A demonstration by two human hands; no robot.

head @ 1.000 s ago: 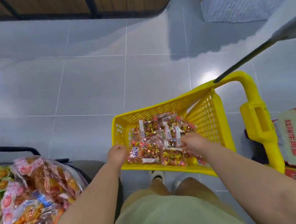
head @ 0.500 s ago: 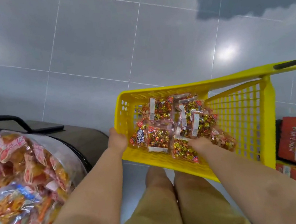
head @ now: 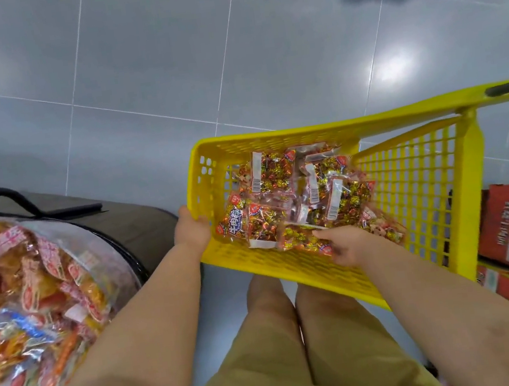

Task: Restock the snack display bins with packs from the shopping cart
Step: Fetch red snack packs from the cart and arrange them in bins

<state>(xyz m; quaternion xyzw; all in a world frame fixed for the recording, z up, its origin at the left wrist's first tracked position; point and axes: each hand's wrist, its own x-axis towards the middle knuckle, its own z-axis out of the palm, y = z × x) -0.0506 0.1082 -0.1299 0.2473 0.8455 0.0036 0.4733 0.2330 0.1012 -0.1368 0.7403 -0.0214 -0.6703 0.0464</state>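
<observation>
Tiles (head: 139, 65), grey and glossy, beneath yellow cart (head: 303, 132)

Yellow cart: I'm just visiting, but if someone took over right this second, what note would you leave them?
Left hand grips the near corner rim of the yellow cart.
Right hand pinches the nearest pack inside it.
Several other packs lie in the cart.
Display bin, at left, already holds snacks.
To do: lift this pack out, carry it to the bin, then the rest.
</observation>
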